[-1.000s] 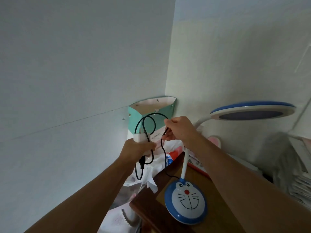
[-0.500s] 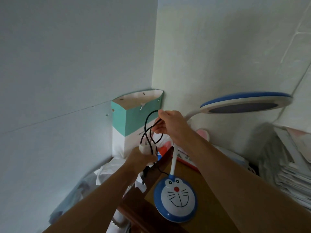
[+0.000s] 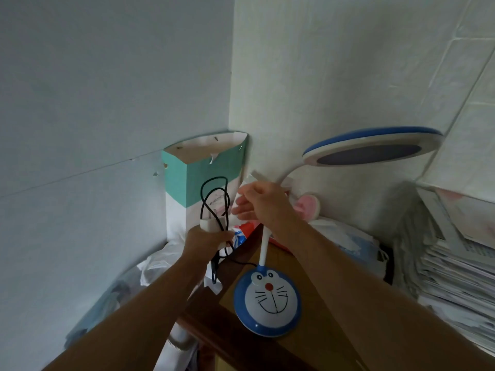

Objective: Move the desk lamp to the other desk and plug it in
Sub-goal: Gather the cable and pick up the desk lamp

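Left hand [image 3: 207, 238] grips the white plug [image 3: 211, 222] w/ black cord [image 3: 214, 194] looped above; right hand [image 3: 263, 200], fingers spread, holds nothing. Risk: loose loops could snag on desk clutter during the lift. Desk lamp [image 3: 266, 299] stands on the wooden desk [image 3: 308, 352], stem right beside the right hand.

Both bare forearms reach up and forward from the lower edge of the view. The left hand [image 3: 207, 238] is curled into a fist, gripping a white plug [image 3: 211, 223] and loops of black cord [image 3: 214, 199], knuckles toward the camera. The right hand [image 3: 263, 202] is held higher, just beside it, its fingers [image 3: 241, 207] spread loosely apart and holding nothing.
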`<state>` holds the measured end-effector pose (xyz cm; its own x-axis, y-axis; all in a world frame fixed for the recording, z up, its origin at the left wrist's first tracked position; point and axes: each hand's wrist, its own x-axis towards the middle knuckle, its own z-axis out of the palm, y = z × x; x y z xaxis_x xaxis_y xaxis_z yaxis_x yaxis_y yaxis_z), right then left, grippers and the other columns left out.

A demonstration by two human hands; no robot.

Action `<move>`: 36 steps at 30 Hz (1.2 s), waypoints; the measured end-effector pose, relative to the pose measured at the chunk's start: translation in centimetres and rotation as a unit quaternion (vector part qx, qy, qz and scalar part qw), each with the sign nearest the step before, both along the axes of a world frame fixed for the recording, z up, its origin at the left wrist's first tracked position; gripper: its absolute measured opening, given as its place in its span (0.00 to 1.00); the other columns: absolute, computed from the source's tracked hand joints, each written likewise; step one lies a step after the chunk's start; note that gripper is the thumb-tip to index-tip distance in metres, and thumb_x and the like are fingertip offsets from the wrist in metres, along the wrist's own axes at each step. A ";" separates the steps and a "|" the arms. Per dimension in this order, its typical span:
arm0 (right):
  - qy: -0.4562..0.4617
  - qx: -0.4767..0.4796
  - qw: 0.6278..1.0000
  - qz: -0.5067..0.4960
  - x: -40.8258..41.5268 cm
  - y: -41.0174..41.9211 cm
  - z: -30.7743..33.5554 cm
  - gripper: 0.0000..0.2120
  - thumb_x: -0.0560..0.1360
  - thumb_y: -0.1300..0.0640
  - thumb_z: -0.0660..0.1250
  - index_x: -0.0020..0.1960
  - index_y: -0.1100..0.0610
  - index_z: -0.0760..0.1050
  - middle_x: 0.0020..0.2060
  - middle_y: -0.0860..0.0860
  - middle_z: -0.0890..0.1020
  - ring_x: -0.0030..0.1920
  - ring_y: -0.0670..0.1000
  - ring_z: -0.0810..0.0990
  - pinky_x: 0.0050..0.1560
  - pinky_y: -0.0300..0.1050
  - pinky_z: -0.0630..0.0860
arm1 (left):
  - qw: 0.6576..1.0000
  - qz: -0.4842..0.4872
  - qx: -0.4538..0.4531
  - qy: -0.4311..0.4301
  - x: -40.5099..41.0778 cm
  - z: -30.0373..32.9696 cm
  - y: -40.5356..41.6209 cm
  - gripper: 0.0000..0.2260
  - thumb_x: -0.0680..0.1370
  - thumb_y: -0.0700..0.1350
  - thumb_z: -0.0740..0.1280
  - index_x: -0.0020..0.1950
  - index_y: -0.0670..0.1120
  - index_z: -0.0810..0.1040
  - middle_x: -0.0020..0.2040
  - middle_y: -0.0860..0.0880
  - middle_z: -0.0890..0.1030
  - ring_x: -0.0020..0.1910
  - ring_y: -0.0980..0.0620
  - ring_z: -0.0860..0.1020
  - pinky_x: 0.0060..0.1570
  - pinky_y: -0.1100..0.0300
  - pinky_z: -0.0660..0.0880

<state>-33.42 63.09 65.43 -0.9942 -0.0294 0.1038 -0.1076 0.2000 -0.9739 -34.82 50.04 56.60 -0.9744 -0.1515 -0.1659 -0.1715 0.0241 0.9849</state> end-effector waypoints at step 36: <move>-0.017 0.357 0.916 -0.181 -1.4 1.9 -10.2 0.09 0.80 0.55 0.55 0.50 0.58 0.71 0.34 0.47 0.71 0.41 0.52 0.72 0.36 0.38 0.65 | 0.994 -0.096 -0.044 -0.001 -2.0 -1.1 -1.3 0.12 0.68 0.35 0.73 0.50 0.36 0.78 0.48 0.35 0.82 0.50 0.38 0.81 0.53 0.47 0.79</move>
